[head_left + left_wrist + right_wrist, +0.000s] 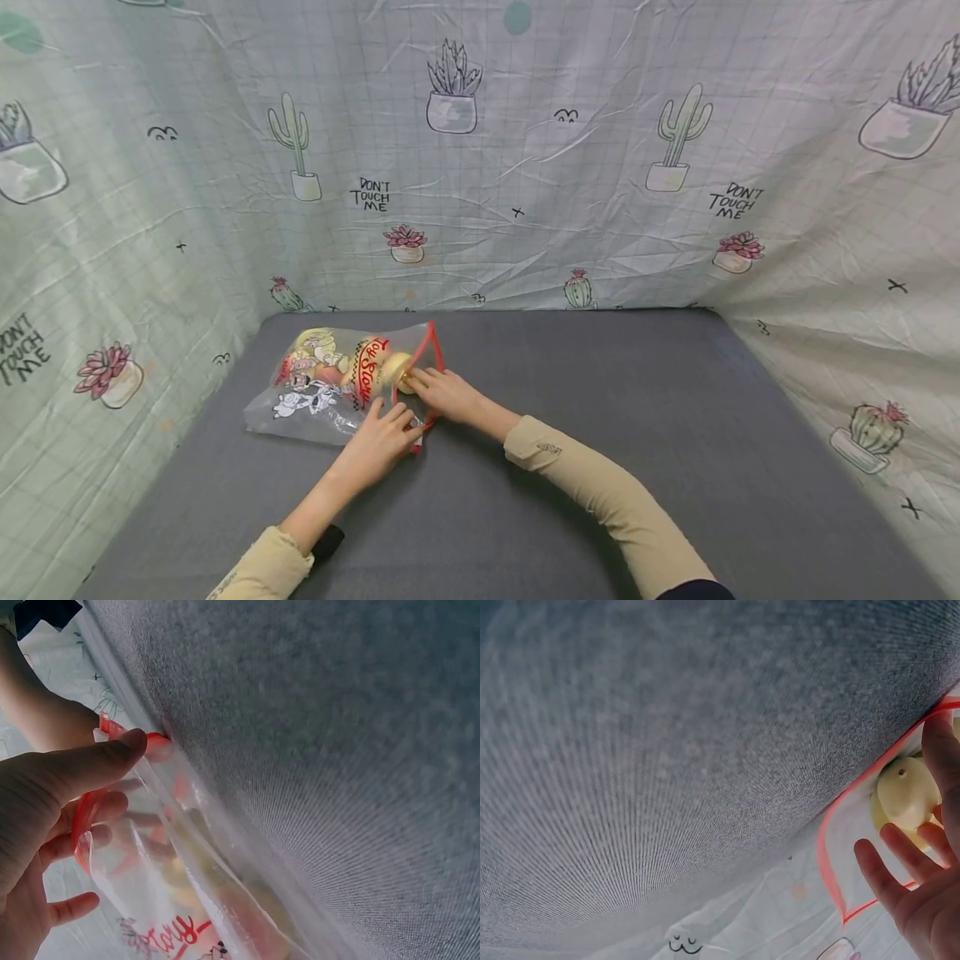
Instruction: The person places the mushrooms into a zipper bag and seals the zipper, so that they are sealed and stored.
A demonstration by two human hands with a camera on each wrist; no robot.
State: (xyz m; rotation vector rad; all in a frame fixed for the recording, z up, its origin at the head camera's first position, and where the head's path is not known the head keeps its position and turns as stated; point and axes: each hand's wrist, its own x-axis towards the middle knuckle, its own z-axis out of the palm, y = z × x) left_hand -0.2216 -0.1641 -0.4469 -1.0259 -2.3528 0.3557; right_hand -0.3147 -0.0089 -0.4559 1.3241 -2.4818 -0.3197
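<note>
a clear plastic bag with a red zip rim lies on its side on the grey table, left of centre, its open mouth facing right. inside it sits a printed toy with red lettering, and its pale yellow rounded end sits right at the mouth. cactus-print cloth walls in the table behind and on both sides, just beyond the bag. the left hand comes in from below, thumb and fingers pinching the near corner of the red rim. the right hand reaches across from the right, fingers spread and fairly straight, fingertips at the yellow end in the mouth; the right wrist view shows those fingers fanned out, not wrapped round it.
</note>
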